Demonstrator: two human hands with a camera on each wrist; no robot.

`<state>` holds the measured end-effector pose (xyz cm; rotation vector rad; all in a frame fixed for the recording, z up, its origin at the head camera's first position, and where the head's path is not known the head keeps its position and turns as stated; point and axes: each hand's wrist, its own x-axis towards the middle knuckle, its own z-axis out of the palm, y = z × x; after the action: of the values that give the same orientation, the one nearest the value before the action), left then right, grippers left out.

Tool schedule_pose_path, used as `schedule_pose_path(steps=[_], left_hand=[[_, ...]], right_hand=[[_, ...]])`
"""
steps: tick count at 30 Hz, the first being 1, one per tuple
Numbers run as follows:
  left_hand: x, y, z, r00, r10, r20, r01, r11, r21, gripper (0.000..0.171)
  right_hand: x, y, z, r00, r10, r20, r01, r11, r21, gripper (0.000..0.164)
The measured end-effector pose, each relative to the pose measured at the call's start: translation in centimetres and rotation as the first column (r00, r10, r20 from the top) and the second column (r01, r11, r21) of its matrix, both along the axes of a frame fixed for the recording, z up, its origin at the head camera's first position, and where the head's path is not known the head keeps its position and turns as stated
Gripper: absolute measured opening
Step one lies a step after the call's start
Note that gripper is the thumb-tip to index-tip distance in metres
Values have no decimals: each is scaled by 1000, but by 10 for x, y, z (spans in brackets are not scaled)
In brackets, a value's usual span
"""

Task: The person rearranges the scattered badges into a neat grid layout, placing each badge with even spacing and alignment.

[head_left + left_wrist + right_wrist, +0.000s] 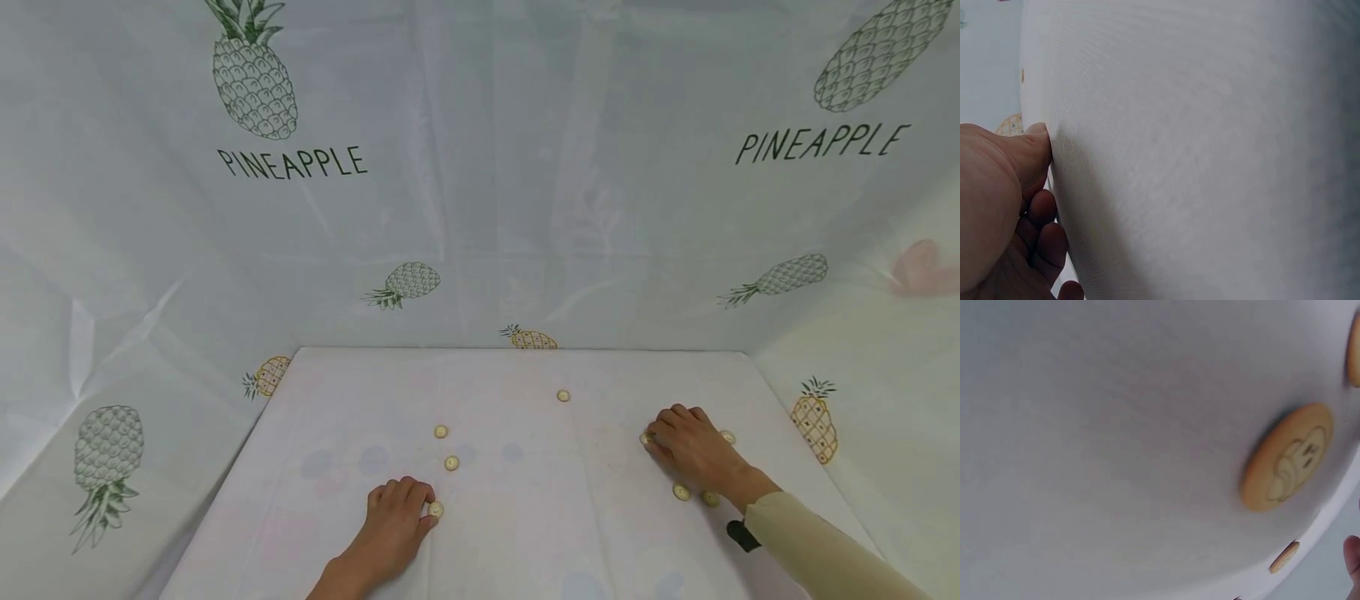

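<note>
My left hand (393,521) pinches a small round tan disc (436,509) between thumb and forefinger, low over the white-covered table. In the left wrist view the thumb (1035,147) and curled fingers show at the left, against the pale surface; the disc is hidden there. Over at the right, my right hand (693,448) holds another tan disc (646,437) at its thumb and fingertips. Under and beside that hand lie a disc (681,492), a second disc (710,498) and a third (727,437). In the right wrist view, a nearby disc (1288,457) carries a line-drawn cartoon figure with a face.
Two discs (441,432) (452,462) lie ahead of my left hand, and one disc (563,396) sits farther back. The white tablecloth (517,517) has faint blue and pink spots. Pineapple-printed sheeting (517,208) hangs behind the table and along its sides.
</note>
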<state>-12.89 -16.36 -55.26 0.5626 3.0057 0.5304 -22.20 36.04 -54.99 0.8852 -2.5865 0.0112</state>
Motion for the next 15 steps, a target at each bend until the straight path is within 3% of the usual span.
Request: schedule_pose_path(steps=[7,15], left_hand=[[0,0,0,1000,5,9,-5,1000,3,25],[0,0,-1,1000,3,0,-3,1000,3,25]], right_hand=[[-4,-8,6,999,-26,30,26,1000,-7,19],[-11,-10,6,998,7,-64,0,995,100,27]])
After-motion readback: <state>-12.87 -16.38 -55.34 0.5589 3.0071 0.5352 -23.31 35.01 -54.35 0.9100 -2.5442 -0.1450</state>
